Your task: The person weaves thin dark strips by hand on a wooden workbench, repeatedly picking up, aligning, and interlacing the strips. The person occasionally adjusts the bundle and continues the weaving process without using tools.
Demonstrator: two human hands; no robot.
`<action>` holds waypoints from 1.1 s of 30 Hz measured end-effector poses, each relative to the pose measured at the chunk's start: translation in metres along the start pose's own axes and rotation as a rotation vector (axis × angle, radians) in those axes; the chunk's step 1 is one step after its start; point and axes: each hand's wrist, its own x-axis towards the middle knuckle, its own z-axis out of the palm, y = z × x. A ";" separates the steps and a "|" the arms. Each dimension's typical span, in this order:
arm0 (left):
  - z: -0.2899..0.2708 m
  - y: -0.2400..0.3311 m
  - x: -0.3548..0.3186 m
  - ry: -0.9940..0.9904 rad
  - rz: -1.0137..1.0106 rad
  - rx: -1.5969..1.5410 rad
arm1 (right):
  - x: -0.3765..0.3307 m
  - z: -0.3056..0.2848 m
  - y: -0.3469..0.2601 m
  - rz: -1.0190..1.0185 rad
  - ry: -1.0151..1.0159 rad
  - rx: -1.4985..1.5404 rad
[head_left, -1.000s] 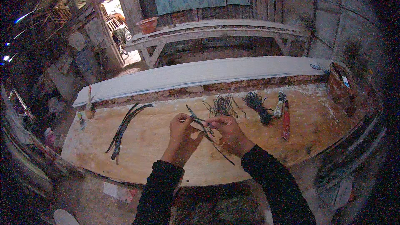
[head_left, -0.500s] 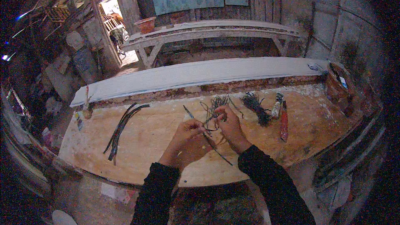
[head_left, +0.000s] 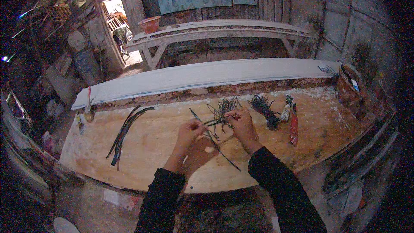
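Note:
My left hand [head_left: 188, 140] is pinched on one end of a short dark cord [head_left: 213, 122]. The other end is pinched in my right hand [head_left: 242, 126], so the cord spans the gap between them. Under my left hand, a thin dark strip [head_left: 224, 156] runs diagonally across the wooden board [head_left: 148, 164]. Just beyond my fingers lies a loose tangle of dark cords [head_left: 227, 104]. A thicker bundle of dark cords [head_left: 268, 113] rests to the right of it. My fingertips partly hide where the cord is gripped.
Several black strips [head_left: 125, 133] lie at the left. Right of the bundle are a whitish tube [head_left: 286, 109] and a red-handled tool [head_left: 294, 127]. A brown container [head_left: 350, 89] stands at the far right. A long white plank [head_left: 202, 77] borders the back; a bench [head_left: 224, 32] stands beyond.
My hands have moved apart slightly, and the cord between them is now stretched straighter where it was looped before. The strip and the bundles stay in place.

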 end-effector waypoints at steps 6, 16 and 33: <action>-0.016 -0.042 0.018 0.268 -0.079 -0.357 | -0.015 0.011 -0.002 -0.160 -0.427 0.184; 0.014 0.026 -0.019 0.169 -0.217 -0.569 | -0.039 0.010 -0.034 0.061 -0.625 0.284; 0.011 -0.016 -0.008 -0.663 -0.051 -0.385 | -0.004 0.019 0.020 -0.189 -0.013 0.055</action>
